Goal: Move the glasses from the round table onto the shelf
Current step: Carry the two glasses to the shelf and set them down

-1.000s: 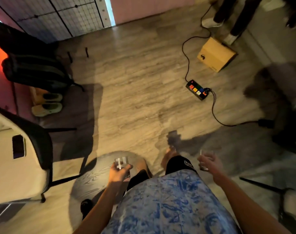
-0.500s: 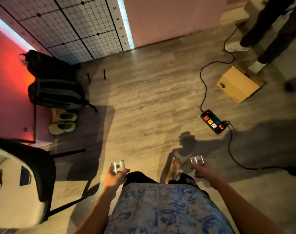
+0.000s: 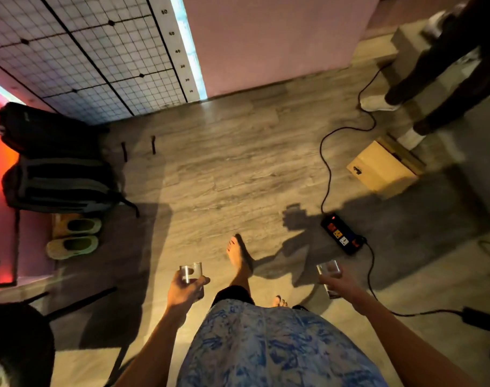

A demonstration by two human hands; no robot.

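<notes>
I hold a clear drinking glass in each hand, low in the head view, above a wooden floor. My left hand (image 3: 186, 289) grips one glass (image 3: 191, 272) upright at centre left. My right hand (image 3: 340, 286) grips the other glass (image 3: 329, 270) at centre right, tilted slightly. My bare left foot (image 3: 239, 256) is stepping forward between them. Neither the round table nor the shelf is in view.
A power strip (image 3: 341, 237) and its black cable (image 3: 326, 174) lie on the floor ahead right, beside a cardboard box (image 3: 383, 166). Another person's legs (image 3: 439, 76) stand at top right. Backpacks (image 3: 56, 163) and slippers (image 3: 73, 237) sit left; a dark chair (image 3: 17, 339) at bottom left.
I have walked forward with both glasses. The round table has dropped out of view behind me, and the wire-grid wall, box and power strip are now closer.
</notes>
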